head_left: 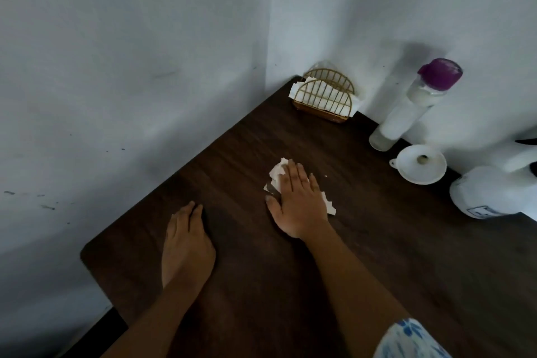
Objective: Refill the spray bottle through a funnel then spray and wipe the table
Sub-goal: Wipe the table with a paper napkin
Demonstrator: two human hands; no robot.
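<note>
My right hand [299, 200] lies flat on a crumpled white tissue [276, 174], pressing it against the dark wooden table [377, 256] near its middle. My left hand [186, 244] rests palm down on the table to the left, fingers together, holding nothing. A white funnel [421, 164] sits upright on the table at the right. The white spray bottle [491, 192] stands at the right edge of the view, its nozzle partly cut off. A tall clear bottle with a purple cap [412, 104] stands against the wall behind the funnel.
A gold wire napkin holder [325, 99] with white napkins stands in the far corner. White walls close the table's far and left sides. The table's rounded near-left corner [87, 253] drops to the floor.
</note>
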